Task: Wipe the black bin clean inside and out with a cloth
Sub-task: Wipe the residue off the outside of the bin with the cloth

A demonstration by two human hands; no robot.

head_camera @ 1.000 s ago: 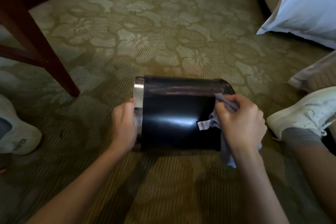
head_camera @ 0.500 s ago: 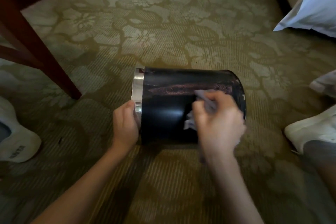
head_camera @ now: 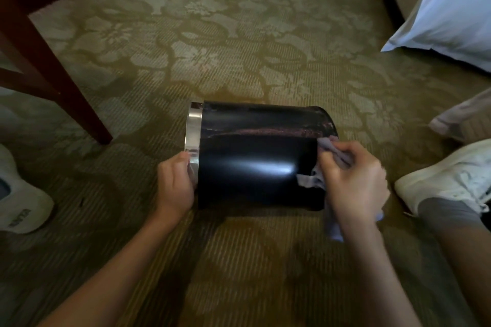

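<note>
In the head view, the black bin (head_camera: 255, 167) lies on its side on the patterned carpet (head_camera: 239, 48), between the 2 hands. Its silver rim band (head_camera: 194, 138) faces the left hand, and its other end faces the right hand. The bin's inside is turned away from the camera, so I cannot tell whether anything is in it. The left hand (head_camera: 174, 186) grips the banded end, with its fingers curled round the rim and the thumb against the band. The right hand (head_camera: 353, 180) is closed round a pale cloth (head_camera: 309, 180) and presses it against the glossy outer wall near that end. One corner of the cloth sticks out toward the left hand, and another fold hangs below the wrist. Just right of the right hand is 1 white shoe (head_camera: 449, 175). Well left of the left hand is another white shoe (head_camera: 18, 204). A dark wooden leg (head_camera: 53, 82) stands beyond the left hand, and a white pillow (head_camera: 449, 8) lies far beyond the right hand.
</note>
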